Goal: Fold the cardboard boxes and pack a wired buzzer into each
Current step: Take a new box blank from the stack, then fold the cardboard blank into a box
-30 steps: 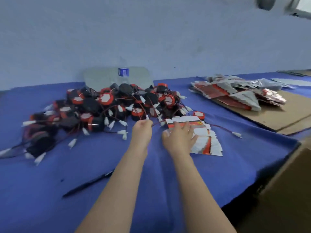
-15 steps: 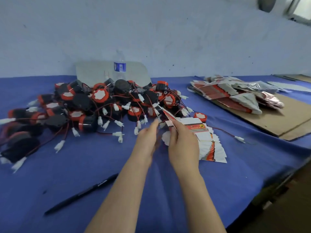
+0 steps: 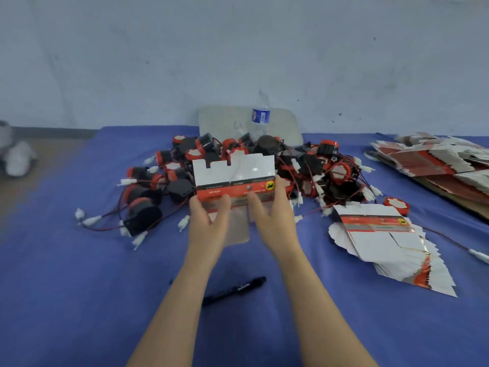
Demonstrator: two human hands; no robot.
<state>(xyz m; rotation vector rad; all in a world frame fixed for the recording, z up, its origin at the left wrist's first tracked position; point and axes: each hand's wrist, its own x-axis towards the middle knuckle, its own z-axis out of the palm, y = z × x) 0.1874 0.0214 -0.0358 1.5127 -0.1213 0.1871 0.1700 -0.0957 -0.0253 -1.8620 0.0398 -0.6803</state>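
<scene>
Centre of the frame: you hold one flat box blank (image 3: 234, 178) upright, with the printed red band low and the white flaps and notched tabs at the top. Your left hand (image 3: 207, 223) pinches its lower left corner, thumb on the near face. Your right hand (image 3: 274, 215) grips the lower right edge the same way, thumb in front.

Behind the blank lies the pile of wired buzzers (image 3: 341, 172), red-and-black bodies tangled by thin leads with white plugs. Right of centre, the stack of flat blanks (image 3: 391, 242) fans out on the blue cloth (image 3: 79, 287). A black pen (image 3: 234, 290) lies below your wrists.

The blank is judged light, thin and glossy. It bends readily and may slip, so hold it near the creases, not by the tabs. A buzzer is judged small and rigid. Take it by the body, since pulling a lead may drag its neighbours.
</scene>
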